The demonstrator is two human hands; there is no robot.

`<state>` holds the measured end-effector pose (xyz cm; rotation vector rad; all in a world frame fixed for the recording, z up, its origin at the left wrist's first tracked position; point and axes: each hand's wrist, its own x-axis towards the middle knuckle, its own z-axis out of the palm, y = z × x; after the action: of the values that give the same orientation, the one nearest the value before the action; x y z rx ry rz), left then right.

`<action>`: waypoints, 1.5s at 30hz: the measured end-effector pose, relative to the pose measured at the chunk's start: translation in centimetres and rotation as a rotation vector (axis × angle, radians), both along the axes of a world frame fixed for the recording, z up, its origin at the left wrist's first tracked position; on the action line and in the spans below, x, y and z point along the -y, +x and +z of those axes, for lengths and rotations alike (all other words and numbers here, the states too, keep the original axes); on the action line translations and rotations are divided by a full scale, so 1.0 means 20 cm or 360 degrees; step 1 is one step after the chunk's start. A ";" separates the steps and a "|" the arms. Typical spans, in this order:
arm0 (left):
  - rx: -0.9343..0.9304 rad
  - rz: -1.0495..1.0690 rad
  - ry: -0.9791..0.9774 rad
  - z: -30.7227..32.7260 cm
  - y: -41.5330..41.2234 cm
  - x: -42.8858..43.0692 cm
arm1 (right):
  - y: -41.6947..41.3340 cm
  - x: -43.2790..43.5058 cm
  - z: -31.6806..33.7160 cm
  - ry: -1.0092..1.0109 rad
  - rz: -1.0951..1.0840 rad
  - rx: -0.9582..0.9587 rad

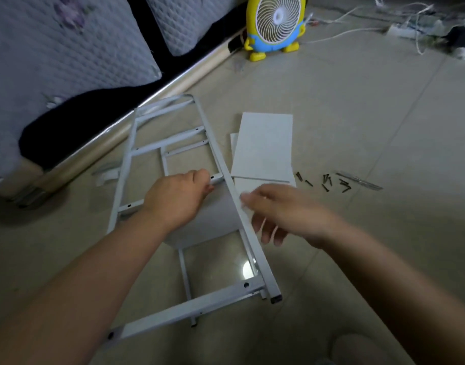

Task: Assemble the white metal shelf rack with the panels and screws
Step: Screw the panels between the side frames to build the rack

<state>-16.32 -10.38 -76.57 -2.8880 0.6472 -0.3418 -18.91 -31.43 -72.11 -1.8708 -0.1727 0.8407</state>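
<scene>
1. Flat on the tiled floor [358, 106] lies the white metal frame [120, 191], stretching from about 11 o'clock down to 6 o'clock. A second frame seems to lie beneath it, probably so the screw holes in the cross-bars face up and stay within reach.
2. The left hand [178, 196] sits at the centre, fingers curled round a cross-bar close to its hole, seemingly steadying or lifting the frame.
3. The right hand [278, 212], just toward 3 o'clock, is blurred. Its fingers are loosely spread over the right rail and hold nothing I can see.
4. White panels [263, 146] are stacked at 1 o'clock, touching that rail, handy for sliding in. A greyer board shows inside the frame beneath the left hand.
5. Dark screws [326, 180] are scattered at 3 o'clock beside a slim metal tool [359, 180], on the right-hand side.
6. A yellow fan [275, 25] stands far off at 12 o'clock.
</scene>
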 end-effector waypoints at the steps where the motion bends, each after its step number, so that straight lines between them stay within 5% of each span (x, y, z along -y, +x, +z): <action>1: -0.0013 0.0001 0.0002 0.01 -0.01 0.01 | -0.05 -0.01 0.03 -0.0068 0.0174 -0.0073; 4: -0.0187 0.0087 0.0068 0.02 -0.02 0.05 | -0.12 -0.04 0.02 -0.0014 0.0236 -0.0111; 7: -0.0634 0.0443 -0.0708 0.06 -0.02 0.03 | -0.13 -0.06 -0.06 -0.0063 0.0271 0.0122; 9: -0.0582 0.0603 -0.1097 0.12 0.01 0.06 | -0.13 -0.06 -0.14 -0.0128 0.0339 0.0264; 15: -0.0288 0.0866 -0.0802 0.19 0.15 0.34 | -0.13 -0.04 -0.33 -0.0169 0.0401 0.0560; 18: -0.0380 0.1190 -0.1091 0.14 0.18 0.43 | -0.12 -0.02 -0.38 -0.0107 0.0404 0.0614; 25: -0.0341 0.1457 -0.1092 0.11 0.18 0.49 | 0.01 0.19 -0.47 0.0407 0.0210 -0.0124; 28: -0.0320 0.1470 -0.1032 0.10 0.18 0.49 | 0.19 0.37 -0.67 -0.0052 -0.0358 -0.0004; 31: -0.0300 0.1486 -0.0967 0.09 0.20 0.49 | 0.37 0.53 -0.93 -0.0963 -0.0247 0.0377; 34: -0.0303 0.1468 -0.0947 0.09 0.22 0.49 | 0.47 0.63 -1.15 -0.1371 -0.0092 0.0370; 45: -0.0384 0.1425 -0.1016 0.08 0.19 0.48 | 0.54 0.60 -1.33 -0.1395 -0.0134 0.0200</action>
<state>-12.47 -20.00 -74.89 -3.4245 -0.9127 -0.0626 -8.11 -43.52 -98.78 -2.7249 0.2417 0.8007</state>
